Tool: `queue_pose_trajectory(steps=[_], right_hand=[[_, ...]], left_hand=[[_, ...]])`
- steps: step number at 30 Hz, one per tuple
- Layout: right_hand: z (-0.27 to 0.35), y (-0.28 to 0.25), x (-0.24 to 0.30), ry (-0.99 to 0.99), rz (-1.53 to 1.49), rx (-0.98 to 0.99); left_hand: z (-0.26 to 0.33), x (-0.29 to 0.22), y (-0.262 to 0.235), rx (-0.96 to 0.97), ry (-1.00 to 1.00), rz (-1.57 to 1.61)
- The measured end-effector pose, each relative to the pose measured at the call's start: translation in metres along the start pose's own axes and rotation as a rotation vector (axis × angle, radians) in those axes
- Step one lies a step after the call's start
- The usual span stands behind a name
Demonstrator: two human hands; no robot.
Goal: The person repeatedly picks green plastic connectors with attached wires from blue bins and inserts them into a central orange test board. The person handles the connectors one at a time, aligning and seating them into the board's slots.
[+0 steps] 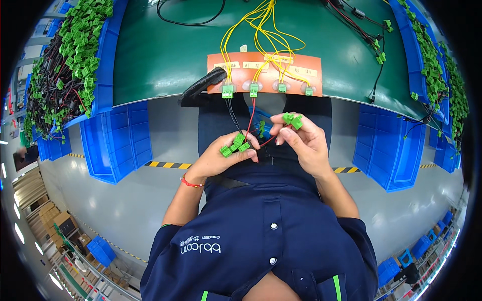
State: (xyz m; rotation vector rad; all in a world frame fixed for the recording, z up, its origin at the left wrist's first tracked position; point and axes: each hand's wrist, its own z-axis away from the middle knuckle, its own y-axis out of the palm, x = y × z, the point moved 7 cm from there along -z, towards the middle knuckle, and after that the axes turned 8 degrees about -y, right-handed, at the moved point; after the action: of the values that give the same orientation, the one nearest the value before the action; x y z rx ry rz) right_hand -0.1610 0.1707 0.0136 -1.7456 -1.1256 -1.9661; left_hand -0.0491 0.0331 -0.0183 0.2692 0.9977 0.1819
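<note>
My left hand (226, 153) is closed round several green terminal connectors (234, 146), below the front edge of the table. Black and red wires (251, 116) run up from near these fingers to green sockets (254, 90) on an orange board (213, 61) at the table edge. To the right, my right hand (304, 143) pinches a pair of green terminal connectors (292, 120) at its fingertips. A short red wire (269, 141) stretches between the two hands. Yellow wires (261, 30) lead from the board's sockets toward the back.
The green table (165, 55) carries a black cable (191, 22) and, at right, a dark wire harness (379, 47). A black handle-like piece (201, 88) juts over its edge. Heaped green connectors (83, 45) fill the left bin; blue bins (113, 150) stand below on both sides.
</note>
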Motion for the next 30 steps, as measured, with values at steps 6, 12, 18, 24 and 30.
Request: queue_pose_trajectory(steps=[6, 12, 18, 24, 30], right_hand=[[-0.013, 0.003, -0.007, 0.175, -0.357, 0.024], [-0.019, 0.0, -0.01, 0.15, -0.227, -0.018], [-0.022, 0.002, -0.009, 0.049, 0.052, -0.035], [-0.022, 0.002, -0.003, 0.1, 0.083, -0.109], [-0.02, 0.001, -0.006, 0.129, -0.094, -0.069]], left_hand=[[0.003, -0.001, 0.002, 0.023, -0.012, -0.041], [0.002, 0.0, 0.001, 0.013, -0.018, -0.034], [0.0, 0.002, 0.001, 0.017, -0.022, -0.033], [0.001, 0.002, 0.003, 0.013, -0.01, -0.026], [-0.001, 0.001, 0.001, 0.021, -0.012, -0.054]])
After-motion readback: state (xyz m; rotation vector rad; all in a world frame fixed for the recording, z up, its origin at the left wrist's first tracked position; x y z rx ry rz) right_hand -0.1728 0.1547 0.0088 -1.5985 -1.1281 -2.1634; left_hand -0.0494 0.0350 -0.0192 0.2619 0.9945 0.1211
